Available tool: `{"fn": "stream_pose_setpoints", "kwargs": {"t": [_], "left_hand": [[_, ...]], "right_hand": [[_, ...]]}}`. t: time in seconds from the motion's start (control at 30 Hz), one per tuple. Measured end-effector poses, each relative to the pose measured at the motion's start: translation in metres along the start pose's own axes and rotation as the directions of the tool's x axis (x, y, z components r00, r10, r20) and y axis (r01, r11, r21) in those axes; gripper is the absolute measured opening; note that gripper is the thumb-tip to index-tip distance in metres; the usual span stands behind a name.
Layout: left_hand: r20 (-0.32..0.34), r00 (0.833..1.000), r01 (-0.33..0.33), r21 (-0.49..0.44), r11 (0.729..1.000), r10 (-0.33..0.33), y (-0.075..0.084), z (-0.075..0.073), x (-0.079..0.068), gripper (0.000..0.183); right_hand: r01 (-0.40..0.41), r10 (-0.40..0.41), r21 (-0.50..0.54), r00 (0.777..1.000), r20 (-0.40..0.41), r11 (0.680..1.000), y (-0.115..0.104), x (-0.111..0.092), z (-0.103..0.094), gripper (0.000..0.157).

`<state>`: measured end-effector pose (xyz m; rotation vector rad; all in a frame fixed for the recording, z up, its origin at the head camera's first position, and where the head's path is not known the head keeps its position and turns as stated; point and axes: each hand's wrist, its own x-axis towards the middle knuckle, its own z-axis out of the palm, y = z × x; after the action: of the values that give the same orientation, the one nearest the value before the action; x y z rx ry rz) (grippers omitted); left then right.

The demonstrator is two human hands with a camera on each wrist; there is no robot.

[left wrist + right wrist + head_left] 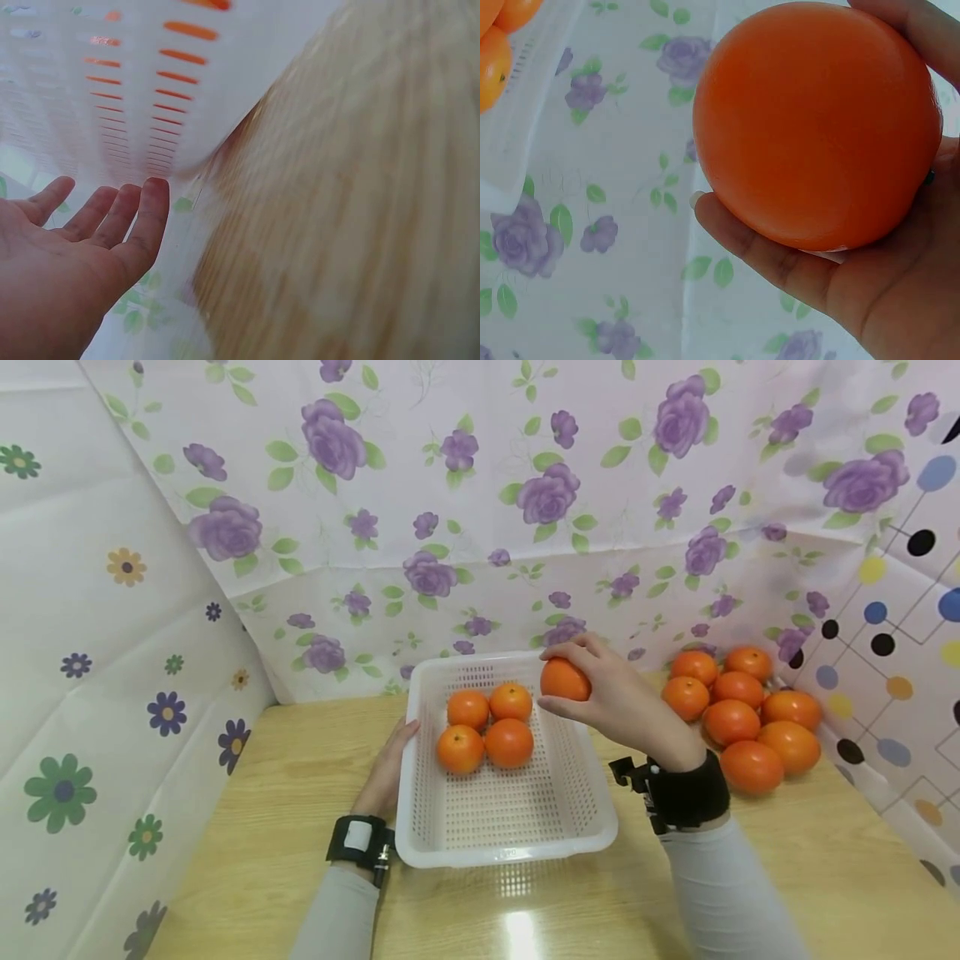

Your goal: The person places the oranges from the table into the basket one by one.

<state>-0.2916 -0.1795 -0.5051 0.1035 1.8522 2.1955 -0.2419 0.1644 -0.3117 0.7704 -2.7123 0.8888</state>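
Observation:
My right hand (611, 693) holds an orange (565, 679) over the right rim of a white plastic basket (506, 858). In the right wrist view the thumb and fingers curl round the smooth, round orange (817, 127). Several oranges (509, 743) sit together in the far left part of the basket. Against the basket's left wall is my left hand (386, 768), partly hidden by the rim. The left wrist view has this hand (82, 255) with its fingers extended and fingertips right at the slotted side.
A pile of several more oranges (731, 722) lies on the wooden table (300, 777) at the right. Flower-print sheeting (427, 574) rises behind the table, with a flowered sheet (127, 693) on the left and a dotted one (892, 685) on the right.

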Motion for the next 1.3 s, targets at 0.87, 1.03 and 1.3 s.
{"fn": "stream_pose_setpoints", "kwargs": {"t": [0.87,1.03,1.3], "left_hand": [[0.019,1.000,-0.016,0.022,1.000,0.015,0.000,-0.003,-0.001,0.065],[0.021,1.000,-0.015,0.020,1.000,0.015,0.000,-0.003,-0.001,0.064],[0.013,1.000,-0.014,0.010,1.000,0.013,0.001,-0.001,-0.001,0.066]], "right_hand": [[0.100,-0.104,0.028,0.961,0.255,0.995,-0.022,0.048,0.061,0.050],[0.123,-0.115,-0.012,0.954,0.275,0.992,-0.023,0.051,0.071,0.054],[0.146,-0.122,-0.054,0.940,0.318,0.988,-0.023,0.050,0.094,0.047]]}}
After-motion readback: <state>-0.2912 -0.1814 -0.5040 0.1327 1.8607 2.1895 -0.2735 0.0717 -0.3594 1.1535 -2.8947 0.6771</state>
